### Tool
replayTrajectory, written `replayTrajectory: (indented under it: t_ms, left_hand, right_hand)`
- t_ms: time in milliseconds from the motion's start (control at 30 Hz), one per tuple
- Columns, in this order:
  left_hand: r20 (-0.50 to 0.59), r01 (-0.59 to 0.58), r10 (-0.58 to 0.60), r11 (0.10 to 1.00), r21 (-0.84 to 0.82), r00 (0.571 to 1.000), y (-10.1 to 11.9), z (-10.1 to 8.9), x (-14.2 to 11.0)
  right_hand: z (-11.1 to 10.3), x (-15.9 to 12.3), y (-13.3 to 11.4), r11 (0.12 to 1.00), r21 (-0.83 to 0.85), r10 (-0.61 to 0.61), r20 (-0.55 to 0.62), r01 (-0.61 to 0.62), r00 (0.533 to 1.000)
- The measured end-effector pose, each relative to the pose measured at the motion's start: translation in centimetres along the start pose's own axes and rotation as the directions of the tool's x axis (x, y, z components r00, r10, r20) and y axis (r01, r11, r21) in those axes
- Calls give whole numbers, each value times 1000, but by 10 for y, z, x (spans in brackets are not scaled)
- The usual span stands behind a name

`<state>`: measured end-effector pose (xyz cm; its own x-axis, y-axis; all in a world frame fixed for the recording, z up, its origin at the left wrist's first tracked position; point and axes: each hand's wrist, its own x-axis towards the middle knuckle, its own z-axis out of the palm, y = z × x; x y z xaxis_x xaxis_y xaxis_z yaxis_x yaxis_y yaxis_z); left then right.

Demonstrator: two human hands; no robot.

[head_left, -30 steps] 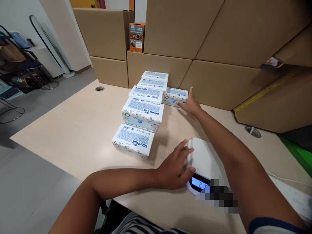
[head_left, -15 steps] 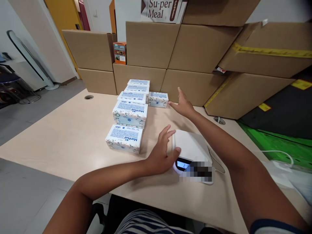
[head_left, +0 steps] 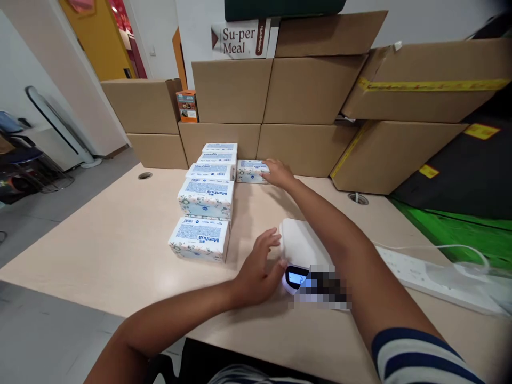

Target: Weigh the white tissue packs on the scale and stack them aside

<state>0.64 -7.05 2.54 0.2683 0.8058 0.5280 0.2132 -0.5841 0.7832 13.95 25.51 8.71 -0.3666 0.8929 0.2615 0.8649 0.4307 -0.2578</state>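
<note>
My right hand (head_left: 279, 173) reaches to the back of the table, its fingers and thumb closed around the right end of a tissue pack (head_left: 248, 172). That pack sits beside a row of white-and-blue tissue packs (head_left: 205, 196) running toward me, with the nearest pack (head_left: 200, 238) at the front. My left hand (head_left: 258, 272) is open, fingers apart, at the left edge of a white scale (head_left: 300, 242). The scale's lit display shows a digit, and its lower right part is blurred out. My right forearm covers the scale's right side.
Stacked cardboard boxes (head_left: 304, 146) wall off the back of the wooden table (head_left: 132, 234). A small orange box (head_left: 187, 106) rests on them. To the right lie a white power strip (head_left: 416, 274) and its cable. Cable holes (head_left: 358, 198) pierce the tabletop.
My right hand has moved left onto the end of the back tissue pack and closed on it. The left hand stays by the scale. The camera view has tilted up slightly.
</note>
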Motion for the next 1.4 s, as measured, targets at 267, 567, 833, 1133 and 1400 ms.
replayTrajectory:
  t_ms: [267, 567, 833, 1133, 1400]
  left_hand:
    - [85, -251, 237, 942, 221, 968, 1, -26, -15]
    - [80, -118, 106, 978, 169, 991, -17, -18, -22]
    - [111, -142, 121, 969, 202, 986, -19, -18, -26]
    - [86, -123, 109, 974, 190, 990, -21, -20, -25]
    - [42, -99, 94, 986, 133, 995, -26, -17, -21]
  right_hand:
    - [42, 34, -10, 999, -41, 24, 97, -20, 995]
    - [56, 48, 9, 998, -67, 0, 165, 11, 986]
    - [46, 54, 14, 996, -82, 2, 196, 15, 981]
    - [37, 5, 28, 999, -20, 48, 193, -45, 980]
    - [23, -34, 22, 996, 5, 90, 157, -92, 984]
